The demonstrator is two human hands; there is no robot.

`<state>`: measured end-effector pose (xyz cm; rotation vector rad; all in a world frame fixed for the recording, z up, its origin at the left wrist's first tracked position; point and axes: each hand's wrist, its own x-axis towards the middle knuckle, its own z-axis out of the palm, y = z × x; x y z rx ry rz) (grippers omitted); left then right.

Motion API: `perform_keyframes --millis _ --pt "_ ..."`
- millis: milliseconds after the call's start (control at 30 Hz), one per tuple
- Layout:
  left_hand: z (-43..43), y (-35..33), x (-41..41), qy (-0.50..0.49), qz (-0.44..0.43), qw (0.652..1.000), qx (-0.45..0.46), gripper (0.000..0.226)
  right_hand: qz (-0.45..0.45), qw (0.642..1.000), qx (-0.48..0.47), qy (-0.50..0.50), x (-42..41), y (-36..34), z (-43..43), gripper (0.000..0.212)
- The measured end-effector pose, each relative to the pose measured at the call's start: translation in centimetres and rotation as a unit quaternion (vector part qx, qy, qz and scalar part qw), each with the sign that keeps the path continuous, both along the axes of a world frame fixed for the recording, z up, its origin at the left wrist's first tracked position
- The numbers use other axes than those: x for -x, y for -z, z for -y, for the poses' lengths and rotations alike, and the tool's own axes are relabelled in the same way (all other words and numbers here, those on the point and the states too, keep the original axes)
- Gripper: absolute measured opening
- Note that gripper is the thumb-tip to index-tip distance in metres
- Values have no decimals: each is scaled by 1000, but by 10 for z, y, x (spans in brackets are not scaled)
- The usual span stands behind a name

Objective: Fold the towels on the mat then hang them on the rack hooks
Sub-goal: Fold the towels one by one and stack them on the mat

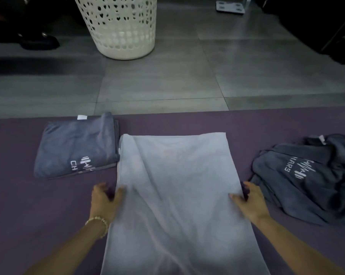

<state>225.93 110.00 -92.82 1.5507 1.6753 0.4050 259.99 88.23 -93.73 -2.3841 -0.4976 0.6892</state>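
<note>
A long pale grey towel [175, 187] lies lengthwise on the purple mat [28, 195], wrinkled along its left side. My left hand [105, 199] pinches its left edge, thumb on top. My right hand [251, 201] pinches the right edge at the same height, thumb on top. A dark grey towel [76, 145], folded into a neat rectangle with a white logo, sits to the left of the pale one. An unfolded dark grey towel [310, 179] lies crumpled at the right. No rack or hooks are in view.
A white perforated laundry basket [118, 26] stands on the grey tiled floor [167, 82] beyond the mat. A grey scale-like object [230, 6] lies at the back right. Dark furniture fills the far corners, with a dark shoe [38, 41] at the back left.
</note>
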Motion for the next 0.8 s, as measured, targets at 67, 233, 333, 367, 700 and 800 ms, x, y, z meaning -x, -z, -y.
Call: perform_keyframes --millis 67,233,333,367,700,800 --pt "10 2 6 15 -17 999 32 68 -2 1000 -7 -7 5 4 11 62" --pt "20 -2 11 50 -49 996 51 47 14 1000 11 -15 10 8 16 34" --pt "24 1 18 93 -73 987 108 42 -7 1000 23 2 12 5 9 37" --pt "27 -2 19 97 -68 986 118 36 -21 999 41 6 14 3 8 38" --pt "61 -9 46 -18 40 997 60 30 -81 992 -89 37 39 -22 46 27" --pt "63 -11 60 9 60 986 153 30 -134 987 -75 50 41 -33 58 36"
